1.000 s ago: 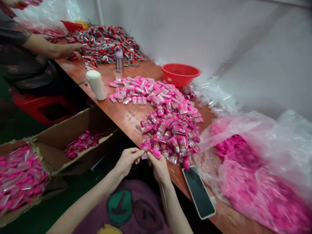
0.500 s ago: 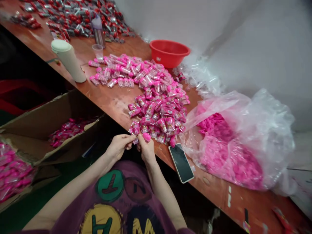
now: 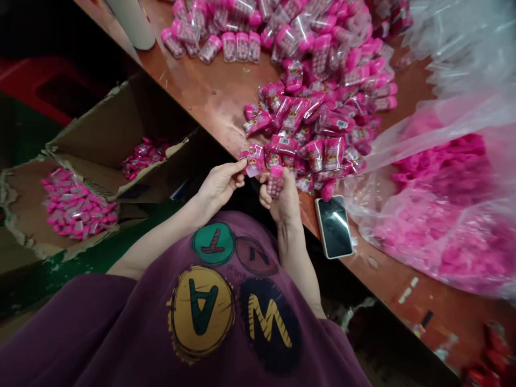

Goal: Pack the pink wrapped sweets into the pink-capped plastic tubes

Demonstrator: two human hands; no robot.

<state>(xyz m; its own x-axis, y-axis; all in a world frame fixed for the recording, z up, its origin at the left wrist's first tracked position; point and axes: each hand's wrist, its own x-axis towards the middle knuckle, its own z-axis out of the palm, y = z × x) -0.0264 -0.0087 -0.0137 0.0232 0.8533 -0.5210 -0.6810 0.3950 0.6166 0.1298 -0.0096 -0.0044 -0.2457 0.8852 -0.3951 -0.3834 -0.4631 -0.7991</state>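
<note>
My left hand [image 3: 224,184] pinches a small pink printed wrapper [image 3: 255,160] by its left edge, just over the table's front edge. In my right hand [image 3: 285,198] is a small clear bottle [image 3: 275,183] with a pink cap, full of pink balls, held upright between thumb and fingers. The wrapper and the bottle are close to each other; I cannot tell whether they touch. Just beyond my hands lies a heap of pink wrapped bottles [image 3: 296,115]. Farther back are unwrapped pink-capped bottles [image 3: 242,47], a few standing in a row.
A phone [image 3: 334,227] lies right of my hands, beside a clear bag of pink pieces [image 3: 443,215]. A pale tumbler [image 3: 133,24] stands at the table's left edge. Below left, a cardboard box [image 3: 100,123] and a torn carton [image 3: 24,215] hold pink packs.
My view has tipped down and come closer. My hands have moved apart; the wrapper now shows in my left hand, and the bottle in my right stands upright and plainly visible.
</note>
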